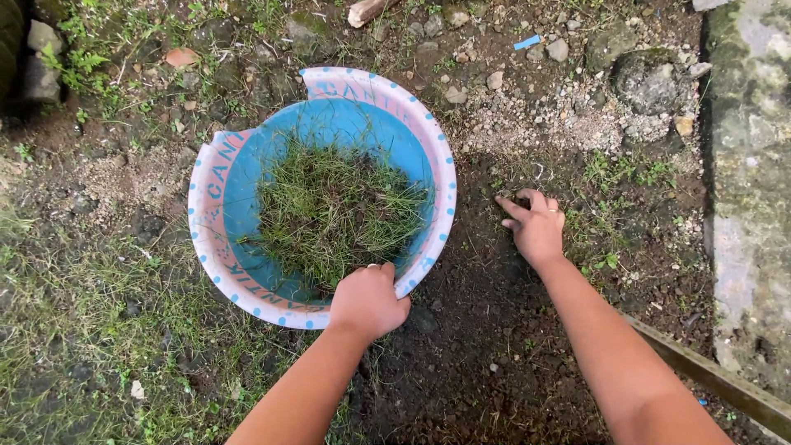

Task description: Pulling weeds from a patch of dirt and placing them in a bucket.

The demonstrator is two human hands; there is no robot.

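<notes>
- Left hand [367,301]: rests on the near rim of the basin [216,183], fingers curled over the edge and closed on it; fingertips dip inside, out of sight behind the knuckles.
- Basin: round plastic, blue inside, with a wide pink and white rim dotted blue. It sits on the ground left of the dark soil patch, slightly tilted toward the camera. The far rim shows a split or notch at the top.
- Pulled grass [334,210]: a loose heap of thin green blades with roots and soil clinging, piled in the middle of the basin and covering most of its bottom.
- Right hand [535,227]: palm down on bare soil [486,330] to the right of the basin and well apart from it. Fingers pinch together at the ground; the tips press into the dirt, and I cannot tell whether they hold anything.
- Ground: dark, damp soil under and between both forearms; sparse grass [91,330] toward the near left; small weeds [618,169] just beyond the right hand.
- Far side: gravel and small stones [560,107] spread over pale dirt, with one larger grey rock [647,82] at the far right.
- Right edge: a mossy concrete slab [750,165] runs along the ground; a dark plank [717,379] lies slanted near the right forearm.
</notes>
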